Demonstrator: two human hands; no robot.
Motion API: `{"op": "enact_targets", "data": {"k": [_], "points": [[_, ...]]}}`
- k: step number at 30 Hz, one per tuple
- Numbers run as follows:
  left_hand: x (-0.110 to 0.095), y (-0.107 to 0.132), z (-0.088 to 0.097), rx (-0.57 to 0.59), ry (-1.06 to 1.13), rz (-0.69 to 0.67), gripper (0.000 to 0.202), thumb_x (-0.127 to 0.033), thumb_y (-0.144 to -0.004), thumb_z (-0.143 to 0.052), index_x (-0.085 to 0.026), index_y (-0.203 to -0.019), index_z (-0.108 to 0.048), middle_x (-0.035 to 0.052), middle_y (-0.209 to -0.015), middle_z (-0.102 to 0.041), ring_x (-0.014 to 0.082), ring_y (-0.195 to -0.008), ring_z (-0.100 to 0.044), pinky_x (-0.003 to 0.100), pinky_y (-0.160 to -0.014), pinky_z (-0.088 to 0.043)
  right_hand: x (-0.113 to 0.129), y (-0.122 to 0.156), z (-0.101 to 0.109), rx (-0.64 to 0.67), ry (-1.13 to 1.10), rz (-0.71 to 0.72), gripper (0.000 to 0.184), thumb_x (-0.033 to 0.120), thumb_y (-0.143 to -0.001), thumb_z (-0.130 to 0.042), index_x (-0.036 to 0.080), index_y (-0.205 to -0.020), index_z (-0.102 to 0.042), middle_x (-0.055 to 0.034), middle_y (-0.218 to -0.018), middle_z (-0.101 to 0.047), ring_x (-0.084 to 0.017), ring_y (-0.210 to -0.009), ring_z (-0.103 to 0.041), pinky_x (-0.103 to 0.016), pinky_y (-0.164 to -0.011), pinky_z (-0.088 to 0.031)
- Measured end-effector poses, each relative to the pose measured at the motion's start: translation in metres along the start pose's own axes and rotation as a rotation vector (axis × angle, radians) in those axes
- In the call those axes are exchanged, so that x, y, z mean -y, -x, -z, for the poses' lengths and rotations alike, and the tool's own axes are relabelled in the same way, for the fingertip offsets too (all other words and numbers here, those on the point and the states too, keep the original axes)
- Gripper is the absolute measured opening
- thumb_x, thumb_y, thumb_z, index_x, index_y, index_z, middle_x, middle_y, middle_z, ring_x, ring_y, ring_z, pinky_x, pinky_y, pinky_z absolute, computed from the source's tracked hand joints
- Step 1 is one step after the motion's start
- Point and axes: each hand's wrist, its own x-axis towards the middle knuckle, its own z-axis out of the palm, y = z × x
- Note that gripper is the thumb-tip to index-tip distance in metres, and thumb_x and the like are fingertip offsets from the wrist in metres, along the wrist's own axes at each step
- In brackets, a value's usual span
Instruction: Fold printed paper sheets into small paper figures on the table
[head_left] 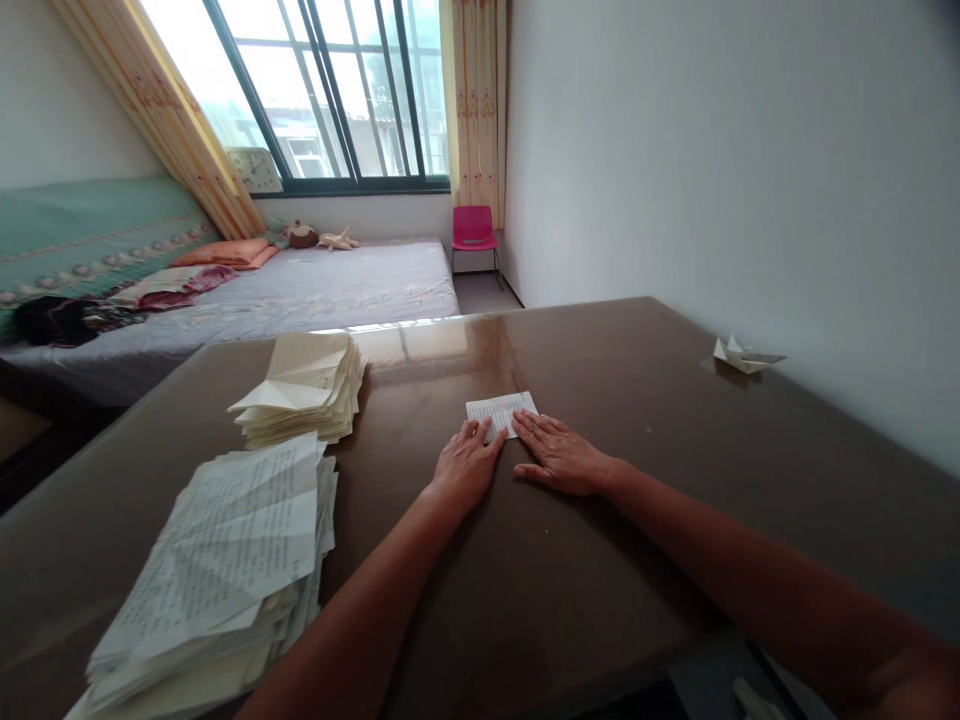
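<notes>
A small folded sheet of paper (498,408) covered in printed or written lines lies flat on the brown table (585,370). My left hand (466,462) rests on its near left edge, fingertips touching the paper. On the right side, my right hand (559,455) lies flat with its fingers stretched over the paper's corner and the thumb apart on the tabletop. Both hands press from above and neither grips anything. The paper's near edge is partly hidden under the fingers.
Left of my arms stand a stack of creased written sheets (225,530) and, behind it, a stack of yellowish paper (307,385). A folded paper boat (742,356) sits near the right edge by the wall. Beyond the table are a bed (360,280) and a pink chair (474,230).
</notes>
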Motion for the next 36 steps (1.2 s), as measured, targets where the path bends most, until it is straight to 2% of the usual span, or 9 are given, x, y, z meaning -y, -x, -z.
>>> {"op": "enact_targets", "data": {"k": [7, 11, 16, 21, 25, 28, 30, 33, 36], "points": [[-0.002, 0.000, 0.008, 0.036, -0.086, -0.004, 0.040, -0.015, -0.092, -0.038, -0.016, -0.130, -0.052, 0.0159, -0.134, -0.051, 0.0281, -0.117, -0.048, 0.038, -0.090, -0.047, -0.017, 0.000, 0.023, 0.027, 0.123, -0.046, 0.057, 0.047, -0.095, -0.035, 0.014, -0.141, -0.041, -0.0148, -0.146, -0.039, -0.026, -0.135, -0.036, -0.043, -0.107, -0.032], [0.000, -0.003, 0.010, 0.001, -0.095, 0.001, 0.033, -0.012, -0.091, -0.039, -0.016, -0.117, -0.059, 0.0140, -0.117, -0.060, 0.0248, -0.103, -0.055, 0.034, -0.079, -0.050, -0.006, -0.025, 0.044, 0.148, 0.221, -0.026, 0.035, 0.026, -0.086, -0.053, 0.011, -0.116, -0.063, -0.0178, -0.122, -0.062, -0.029, -0.111, -0.058, -0.037, -0.089, -0.045], [0.006, -0.002, 0.007, -0.044, -0.120, -0.014, 0.028, -0.015, -0.091, -0.045, -0.019, -0.115, -0.058, 0.0101, -0.110, -0.063, 0.0241, -0.098, -0.056, 0.032, -0.073, -0.050, 0.016, -0.042, 0.048, 0.154, 0.304, -0.110, 0.032, 0.011, -0.089, -0.042, 0.014, -0.112, -0.063, -0.0179, -0.116, -0.064, -0.027, -0.099, -0.061, -0.034, -0.076, -0.045], [0.014, -0.003, -0.001, -0.100, -0.109, -0.017, 0.023, -0.018, -0.090, -0.049, -0.022, -0.111, -0.059, 0.0064, -0.109, -0.065, 0.0221, -0.098, -0.057, 0.032, -0.075, -0.049, 0.009, -0.039, 0.040, 0.071, 0.323, -0.123, 0.030, 0.013, -0.091, -0.042, 0.017, -0.113, -0.062, -0.0149, -0.113, -0.065, -0.025, -0.097, -0.060, -0.035, -0.075, -0.040], [0.020, -0.004, -0.007, -0.244, -0.065, -0.016, 0.021, -0.028, -0.093, -0.048, -0.021, -0.108, -0.061, 0.0060, -0.111, -0.064, 0.0228, -0.108, -0.052, 0.034, -0.086, -0.048, -0.005, -0.036, 0.040, -0.044, 0.277, -0.113, 0.016, 0.022, -0.089, -0.051, 0.021, -0.093, -0.067, -0.0080, -0.098, -0.069, -0.024, -0.097, -0.058, -0.038, -0.085, -0.033], [0.020, -0.004, -0.007, -0.323, -0.035, -0.046, 0.028, -0.034, -0.092, -0.049, -0.022, -0.114, -0.060, 0.0060, -0.110, -0.063, 0.0222, -0.104, -0.051, 0.035, -0.088, -0.047, 0.001, -0.035, 0.041, -0.123, 0.270, -0.067, 0.015, 0.025, -0.089, -0.053, 0.020, -0.086, -0.067, -0.0076, -0.092, -0.069, -0.023, -0.096, -0.056, -0.041, -0.092, -0.027], [0.020, -0.004, -0.006, -0.323, -0.010, -0.059, 0.029, -0.030, -0.093, -0.048, -0.024, -0.118, -0.059, 0.0050, -0.104, -0.063, 0.0198, -0.098, -0.052, 0.031, -0.084, -0.048, 0.013, -0.035, 0.042, -0.146, 0.254, -0.012, 0.017, 0.025, -0.090, -0.051, 0.019, -0.086, -0.067, -0.0079, -0.090, -0.068, -0.022, -0.093, -0.056, -0.042, -0.094, -0.026], [0.020, -0.003, -0.005, -0.274, 0.057, -0.046, 0.024, -0.026, -0.094, -0.045, -0.025, -0.107, -0.065, 0.0035, -0.098, -0.063, 0.0172, -0.092, -0.054, 0.027, -0.078, -0.049, 0.026, -0.033, 0.045, -0.152, 0.185, 0.064, 0.018, 0.025, -0.091, -0.049, 0.019, -0.088, -0.066, -0.0073, -0.089, -0.067, -0.021, -0.092, -0.055, -0.041, -0.093, -0.028], [0.023, -0.002, -0.005, -0.248, 0.135, -0.021, 0.023, -0.025, -0.093, -0.046, -0.024, -0.101, -0.068, 0.0031, -0.097, -0.065, 0.0167, -0.090, -0.056, 0.028, -0.080, -0.049, 0.014, -0.031, 0.047, -0.124, 0.046, 0.125, 0.020, 0.026, -0.084, -0.059, 0.021, -0.102, -0.066, -0.0076, -0.102, -0.066, -0.023, -0.100, -0.052, -0.038, -0.089, -0.033]]}}
